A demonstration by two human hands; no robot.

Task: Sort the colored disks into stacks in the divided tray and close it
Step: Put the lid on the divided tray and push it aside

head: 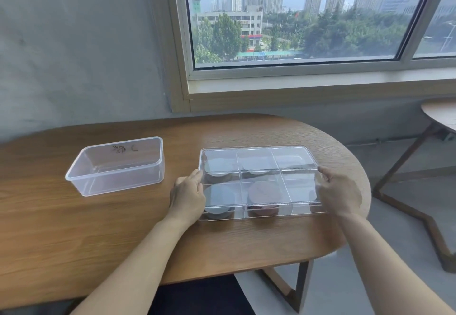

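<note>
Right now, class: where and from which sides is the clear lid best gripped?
Probably grip the lid by its two short edges, one hand from each side, as the left hand and right hand do: it is wide, flat and thin, over the tray.

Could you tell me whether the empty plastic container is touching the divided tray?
Apart. The head view shows bare table between the plastic container and the divided tray.

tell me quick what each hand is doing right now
left hand: grips the left edge of the clear lid over the divided tray.
right hand: grips the right edge of the same lid.
</note>
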